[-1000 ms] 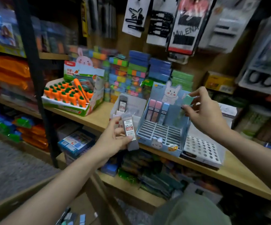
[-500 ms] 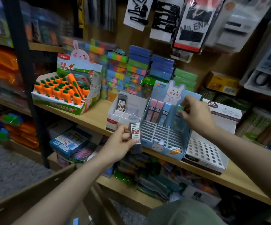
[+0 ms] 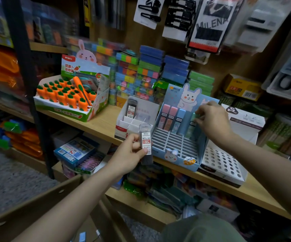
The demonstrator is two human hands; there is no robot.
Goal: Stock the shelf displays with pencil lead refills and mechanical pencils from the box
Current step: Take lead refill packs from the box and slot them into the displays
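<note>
On the wooden shelf (image 3: pixel 97 124), white divided display box (image 3: pixel 137 116) sits just left of blue bunny display (image 3: pixel 179 137), touching or nearly so. Left hand (image 3: pixel 130 152) pinches grey lead refill case (image 3: pixel 146 143), thumb and fingers clamped on its lower half, long axis upright, label facing camera. White box lies just behind and slightly left of that case; one matching refill (image 3: pixel 132 107) already stands in its back row. Left hand is clearly the nearer one to those slots, so next move looks like a short forward push and drop, case kept upright. Left forearm reaches up from lower left, wrist straight. Right hand (image 3: pixel 212 121) is over the bunny display's back row, fingers curled down on a green refill (image 3: pixel 193 123) beside pink and blue ones; exact grip partly hidden. Right arm comes in from right edge.
</note>
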